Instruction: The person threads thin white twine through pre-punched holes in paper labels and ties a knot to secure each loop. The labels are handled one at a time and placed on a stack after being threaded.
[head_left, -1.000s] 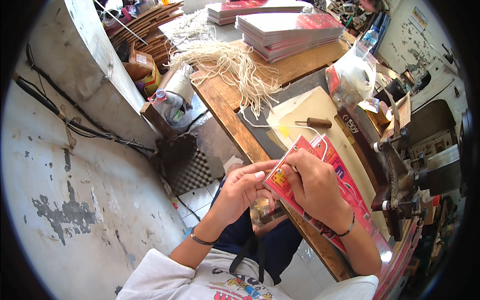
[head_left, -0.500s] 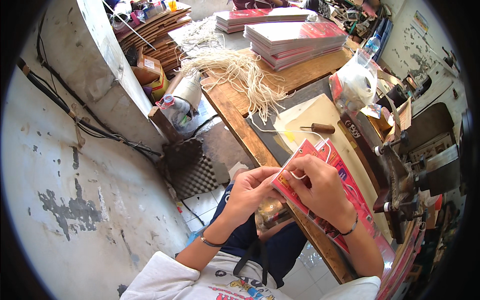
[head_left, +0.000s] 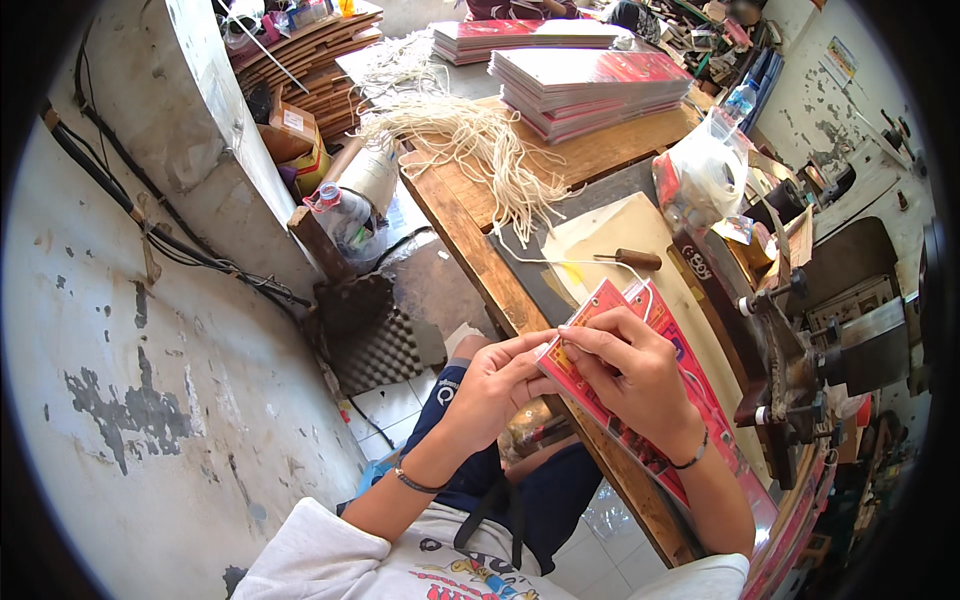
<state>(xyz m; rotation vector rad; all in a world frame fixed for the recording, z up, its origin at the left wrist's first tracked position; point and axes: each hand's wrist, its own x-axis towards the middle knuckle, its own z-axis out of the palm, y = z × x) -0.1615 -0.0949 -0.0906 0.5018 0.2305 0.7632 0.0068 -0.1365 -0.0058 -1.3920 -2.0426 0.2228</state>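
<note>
A red printed board (head_left: 603,300) with metal eyelets at its corners is tilted up over the table's near edge. My left hand (head_left: 488,392) pinches its left corner between thumb and fingers. My right hand (head_left: 648,378) is closed at the same corner, its fingertips touching those of the left. A white cord (head_left: 548,261) runs from the table past the board's far corner toward the right hand; the fingers hide most of its end. Beneath lie more red printed boards (head_left: 700,385). Just beyond them is an awl (head_left: 640,260) with a wooden handle.
A heap of white cords (head_left: 480,150) lies on the wooden table (head_left: 455,215). Stacks of red boards (head_left: 590,85) stand at the back. On the right are a plastic bag (head_left: 705,165) and a dark metal machine (head_left: 780,370). A peeling wall (head_left: 160,330) rises on the left.
The fingertips of my right hand have moved slightly left, to meet my left fingers at the board's corner. The cord loop that showed between the right fingers is now mostly hidden.
</note>
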